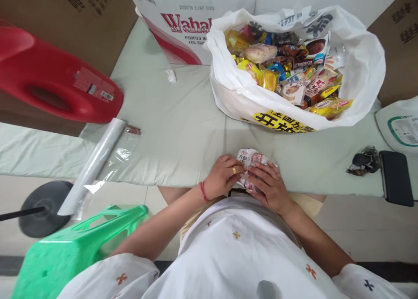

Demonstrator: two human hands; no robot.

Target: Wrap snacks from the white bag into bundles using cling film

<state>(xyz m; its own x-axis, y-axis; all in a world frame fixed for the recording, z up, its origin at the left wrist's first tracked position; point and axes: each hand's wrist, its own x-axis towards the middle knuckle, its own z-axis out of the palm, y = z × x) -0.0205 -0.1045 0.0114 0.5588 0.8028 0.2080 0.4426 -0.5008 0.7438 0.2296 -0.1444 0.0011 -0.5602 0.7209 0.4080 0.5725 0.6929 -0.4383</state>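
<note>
A small printed snack packet (pixel 244 156), white and clear with red marks, is at the table's near edge, close to my body. My left hand (pixel 224 175), with a gold ring and a red wrist cord, pinches the packet's left side with curled fingers. Across its right side lie the fingers of my right hand (pixel 269 185), gripping it. Both hands nearly meet over the wrapper, so much of it is covered. Beyond them stands a white plastic bag (pixel 225 101), open at the top and filled with several wrapped snacks (pixel 259 53).
A Wahaha carton (pixel 192 11) stands behind the bag. On the left are a red jug (pixel 65 72), a plastic roll (pixel 94 166) and a green stool (pixel 65 251). To the right lie keys (pixel 364 161), a phone (pixel 396 177) over the table edge and a white container (pixel 400 125).
</note>
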